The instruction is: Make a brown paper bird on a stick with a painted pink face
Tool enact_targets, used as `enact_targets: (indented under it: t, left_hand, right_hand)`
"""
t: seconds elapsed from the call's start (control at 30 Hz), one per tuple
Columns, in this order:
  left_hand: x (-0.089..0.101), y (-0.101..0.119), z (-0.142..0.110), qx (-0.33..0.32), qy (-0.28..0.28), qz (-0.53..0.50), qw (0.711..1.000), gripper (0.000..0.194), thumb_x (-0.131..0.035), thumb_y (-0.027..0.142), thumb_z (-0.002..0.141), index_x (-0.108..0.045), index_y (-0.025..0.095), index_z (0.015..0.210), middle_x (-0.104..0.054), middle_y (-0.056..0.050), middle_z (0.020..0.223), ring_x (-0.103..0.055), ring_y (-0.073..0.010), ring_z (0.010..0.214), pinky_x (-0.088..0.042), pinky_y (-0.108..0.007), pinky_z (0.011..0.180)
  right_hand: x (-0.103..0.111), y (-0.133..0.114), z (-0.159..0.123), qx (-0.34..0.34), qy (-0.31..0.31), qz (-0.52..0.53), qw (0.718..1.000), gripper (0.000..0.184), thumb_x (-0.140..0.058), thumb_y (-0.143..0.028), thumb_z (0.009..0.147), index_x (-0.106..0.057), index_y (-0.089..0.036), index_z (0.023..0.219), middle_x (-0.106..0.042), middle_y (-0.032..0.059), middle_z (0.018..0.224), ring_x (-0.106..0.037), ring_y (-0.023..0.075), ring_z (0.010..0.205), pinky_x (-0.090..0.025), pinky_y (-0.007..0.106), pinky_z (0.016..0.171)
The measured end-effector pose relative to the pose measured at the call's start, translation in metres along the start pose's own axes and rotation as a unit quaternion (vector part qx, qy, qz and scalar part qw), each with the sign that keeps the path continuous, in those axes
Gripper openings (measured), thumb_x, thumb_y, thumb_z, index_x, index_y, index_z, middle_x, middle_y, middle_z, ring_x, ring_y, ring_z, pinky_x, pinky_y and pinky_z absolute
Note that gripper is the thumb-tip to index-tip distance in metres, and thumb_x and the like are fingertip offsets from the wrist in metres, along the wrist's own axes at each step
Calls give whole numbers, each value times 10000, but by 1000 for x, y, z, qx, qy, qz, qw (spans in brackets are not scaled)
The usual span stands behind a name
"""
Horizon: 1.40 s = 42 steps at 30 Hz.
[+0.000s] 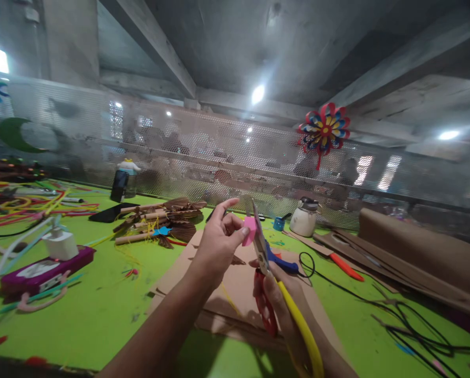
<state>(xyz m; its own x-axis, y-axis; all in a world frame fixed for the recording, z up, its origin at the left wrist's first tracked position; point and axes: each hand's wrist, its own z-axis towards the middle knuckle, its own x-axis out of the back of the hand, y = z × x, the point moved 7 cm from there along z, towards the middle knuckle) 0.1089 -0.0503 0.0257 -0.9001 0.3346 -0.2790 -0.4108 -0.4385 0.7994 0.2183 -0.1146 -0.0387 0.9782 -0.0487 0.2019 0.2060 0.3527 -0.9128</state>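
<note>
The left hand pinches a small, flat pink piece between thumb and fingers, its index finger extended. The right hand is closed around the handles of metal-bladed scissors with one red and one yellow handle; the blades are parted around the pink piece, above a stack of flat brown paper sheets on the bright green table. Just beyond the right hand lies a blue-handled tool. Farther right are an orange-red handle and, beyond it, a cream jug with a dark lid, beside a small blue pot. Small brown broom-like bundles lie at far left, and a purple power strip carrying a white plug-in adapter sits at near left.
</note>
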Motion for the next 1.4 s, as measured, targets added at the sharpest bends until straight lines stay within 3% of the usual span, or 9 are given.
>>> enact_targets:
  t: [0.3, 0.47, 0.63, 0.87, 1.17, 1.4]
  left_hand:
    - [2, -4, 0, 19, -16, 7, 1000, 607, -640, 132, 713, -380, 193, 1258, -501, 39, 678, -479, -118, 612, -413, -213, 506]
    - [4, -4, 0, 26, -22, 15, 999, 588, -654, 161, 719, -404, 221, 1248, -506, 34, 701, -493, -124, 653, -456, -218, 532]
    - [4, -3, 0, 42, -29, 7, 999, 572, -649, 170, 717, -400, 201, 1231, -491, 25, 699, -469, -133, 627, -429, -210, 447]
    - [3, 0, -1, 39, -31, -3, 999, 553, -644, 151, 715, -408, 183, 1214, -493, 25, 689, -459, -121, 615, -390, -197, 455]
    - [8, 1, 3, 45, -20, -21, 999, 538, -673, 132, 679, -439, 184, 1161, -504, 38, 648, -457, -99, 579, -369, -198, 488]
    - [9, 0, 2, 66, -18, -36, 997, 542, -668, 139, 672, -447, 218, 1160, -516, 32, 680, -488, -126, 619, -386, -218, 500]
  right_hand:
    - [6, -3, 0, -4, 13, -29, 999, 453, -465, -602, 805, -580, -174, 900, -490, -4, 602, -414, 98, 468, -337, 202, 396]
    - [5, -4, -2, -6, 11, -32, 999, 451, -432, -596, 825, -583, -173, 800, -474, -10, 564, -396, 89, 448, -331, 202, 401]
    - [5, -3, -1, -9, 0, -30, 999, 477, -441, -610, 813, -608, -171, 894, -467, -23, 523, -382, 85, 403, -324, 207, 382]
    - [2, 0, -3, -19, -5, -24, 1000, 512, -400, -630, 823, -609, -169, 898, -458, -27, 478, -383, 84, 368, -330, 204, 371]
    - [2, -2, -4, -27, -5, -25, 999, 581, -404, -659, 805, -570, -153, 1038, -429, -55, 449, -311, 60, 323, -264, 187, 333]
    - [2, -5, -5, -30, -9, -24, 999, 620, -399, -668, 800, -590, -133, 1049, -416, -54, 377, -318, 72, 295, -280, 203, 338]
